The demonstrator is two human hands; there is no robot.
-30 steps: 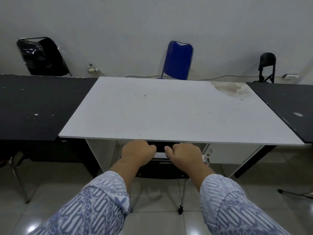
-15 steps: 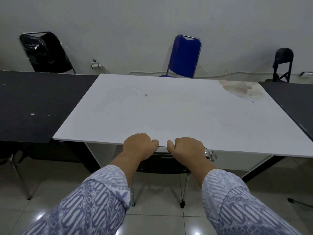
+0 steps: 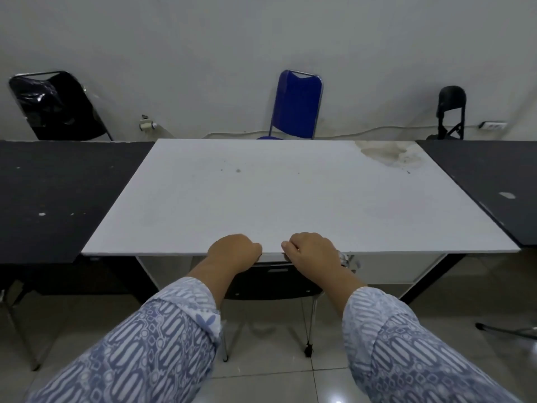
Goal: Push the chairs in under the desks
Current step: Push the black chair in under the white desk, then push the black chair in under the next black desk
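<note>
Black chair (image 3: 273, 282) is now sitting further under the white worktop (image 3: 290, 199) than a second ago. Left hand (image 3: 234, 251) and right hand (image 3: 312, 251) are gripping its backrest with closed fingers, so this push is probably nearly done.

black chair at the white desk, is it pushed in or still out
Mostly in. The black chair's backrest sits at the white desk's front edge, seat hidden beneath; both hands, left hand and right hand, grip its top.

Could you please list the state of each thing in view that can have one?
Black chair: pushed in, backrest at the white desk's front edge.
White desk: bare, stained at its far right corner.
Left hand: closed on the chair's backrest.
Right hand: closed on the backrest.
Blue chair: upright beyond the desk.
</note>
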